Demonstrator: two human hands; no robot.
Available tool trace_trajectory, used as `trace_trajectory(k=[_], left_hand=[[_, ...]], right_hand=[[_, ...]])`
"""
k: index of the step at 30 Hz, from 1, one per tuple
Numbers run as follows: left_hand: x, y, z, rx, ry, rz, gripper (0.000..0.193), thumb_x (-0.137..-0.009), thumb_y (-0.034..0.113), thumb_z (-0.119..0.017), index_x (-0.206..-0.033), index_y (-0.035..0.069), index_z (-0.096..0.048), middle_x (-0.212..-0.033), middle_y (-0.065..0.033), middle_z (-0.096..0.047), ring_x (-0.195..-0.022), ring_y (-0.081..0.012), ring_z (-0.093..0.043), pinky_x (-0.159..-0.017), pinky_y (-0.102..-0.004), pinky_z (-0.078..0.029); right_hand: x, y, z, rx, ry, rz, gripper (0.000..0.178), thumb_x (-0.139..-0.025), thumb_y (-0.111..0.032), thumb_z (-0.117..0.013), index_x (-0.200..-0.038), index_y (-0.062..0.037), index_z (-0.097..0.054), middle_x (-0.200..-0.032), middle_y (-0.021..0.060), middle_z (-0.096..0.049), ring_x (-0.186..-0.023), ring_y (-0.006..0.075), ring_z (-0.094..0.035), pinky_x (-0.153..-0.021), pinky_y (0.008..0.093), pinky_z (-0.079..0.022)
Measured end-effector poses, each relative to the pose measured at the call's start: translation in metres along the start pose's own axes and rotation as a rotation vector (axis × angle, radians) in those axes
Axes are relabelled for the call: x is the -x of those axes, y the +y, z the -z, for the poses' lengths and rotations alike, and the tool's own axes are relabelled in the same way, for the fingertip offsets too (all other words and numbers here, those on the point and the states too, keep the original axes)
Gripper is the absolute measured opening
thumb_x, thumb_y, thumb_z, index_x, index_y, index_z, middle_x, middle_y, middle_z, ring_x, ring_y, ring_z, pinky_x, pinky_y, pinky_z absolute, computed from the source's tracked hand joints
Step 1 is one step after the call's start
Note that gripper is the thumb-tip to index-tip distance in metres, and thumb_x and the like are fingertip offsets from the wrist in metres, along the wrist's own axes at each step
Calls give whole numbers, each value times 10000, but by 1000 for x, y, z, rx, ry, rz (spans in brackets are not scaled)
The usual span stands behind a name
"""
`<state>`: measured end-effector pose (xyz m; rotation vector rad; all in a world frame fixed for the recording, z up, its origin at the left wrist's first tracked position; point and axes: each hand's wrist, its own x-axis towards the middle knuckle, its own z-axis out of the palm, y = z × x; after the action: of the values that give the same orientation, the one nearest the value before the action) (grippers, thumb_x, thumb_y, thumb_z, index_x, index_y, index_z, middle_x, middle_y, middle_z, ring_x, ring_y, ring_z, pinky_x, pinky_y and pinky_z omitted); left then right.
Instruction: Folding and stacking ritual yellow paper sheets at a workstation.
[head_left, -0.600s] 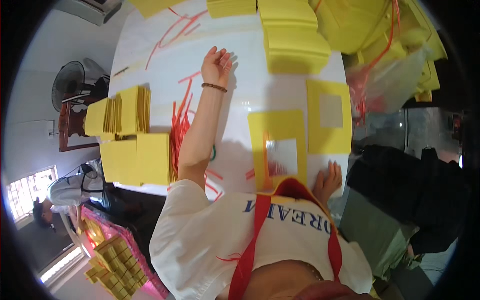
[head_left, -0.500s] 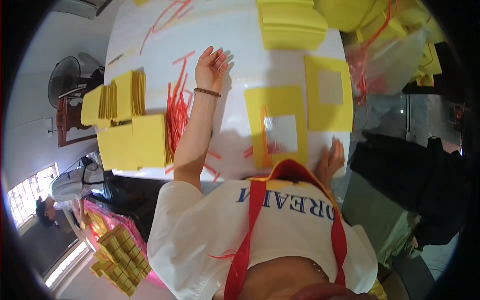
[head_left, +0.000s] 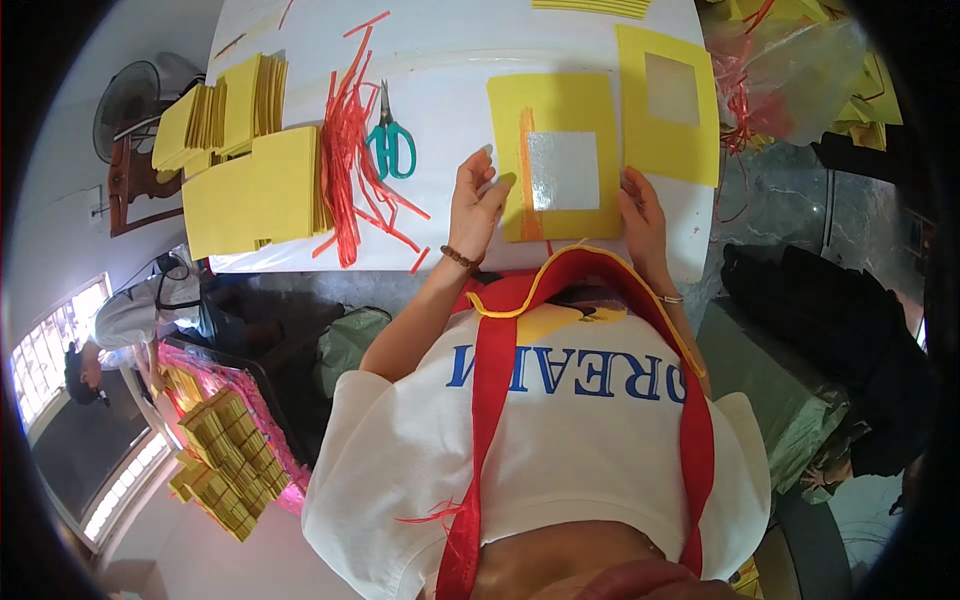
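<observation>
A yellow sheet with a silvery square and an orange stripe lies on the white table in front of me. At its left edge is my left hand, open, with the thumb close to the edge and the fingers apart. My right hand rests along the sheet's right edge, its fingers stretched out and holding nothing. Beside it to the right lies a second yellow sheet with a pale square. Whether either hand presses on the first sheet is hard to make out.
Left of my hands lie teal-handled scissors, a bundle of red strips and stacks of yellow paper. A clear plastic bag sits at the far right. Another person works at the left, near stacked yellow bundles.
My left hand has come back from the far middle of the table to the sheet's left edge. My right hand has moved in to its right edge. The scissors are now uncovered.
</observation>
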<state>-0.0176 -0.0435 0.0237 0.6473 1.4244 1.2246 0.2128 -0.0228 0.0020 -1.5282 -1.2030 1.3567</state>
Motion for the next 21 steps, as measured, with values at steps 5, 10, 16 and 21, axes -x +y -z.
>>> trace_trajectory(k=[5, 10, 16, 21], left_hand=[[1, -4, -4, -26, -98, -45, 542, -790, 69, -577, -1274, 19, -338, -1217, -117, -453, -1100, -181, -427, -894, -294, -379], [-3, -7, 0, -86, -119, -93, 523, -797, 31, -567, -1266, -2, -337, -1200, -131, -466, -1077, -183, -448, -893, -287, -387], [1, -7, -1, -57, -101, -103, 521, -793, 8, -556, -1261, -14, -327, -1206, -141, -469, -1086, -189, -448, -913, -300, -375], [-4, -11, 3, 9, -90, -100, 542, -785, 20, -566, -1267, 3, -319, -1194, -120, -483, -1033, -156, -464, -793, -255, -383]], right_hand=[[-10, -11, 0, -97, -102, -58, 446, -863, -126, -509, -1276, -1, -398, -1155, 117, -514, -1018, 163, -494, -890, 267, -385], [-16, -9, 2, -104, -92, -72, 446, -862, -136, -515, -1265, 22, -406, -1154, 116, -523, -1007, 162, -508, -871, 258, -397], [-20, -8, 3, -132, -87, -80, 428, -859, -139, -523, -1243, 26, -434, -1135, 124, -540, -994, 167, -525, -853, 253, -410], [-22, -3, 3, -94, -99, -51, 417, -852, -148, -532, -1225, 22, -457, -1144, 132, -535, -992, 166, -529, -839, 252, -419]])
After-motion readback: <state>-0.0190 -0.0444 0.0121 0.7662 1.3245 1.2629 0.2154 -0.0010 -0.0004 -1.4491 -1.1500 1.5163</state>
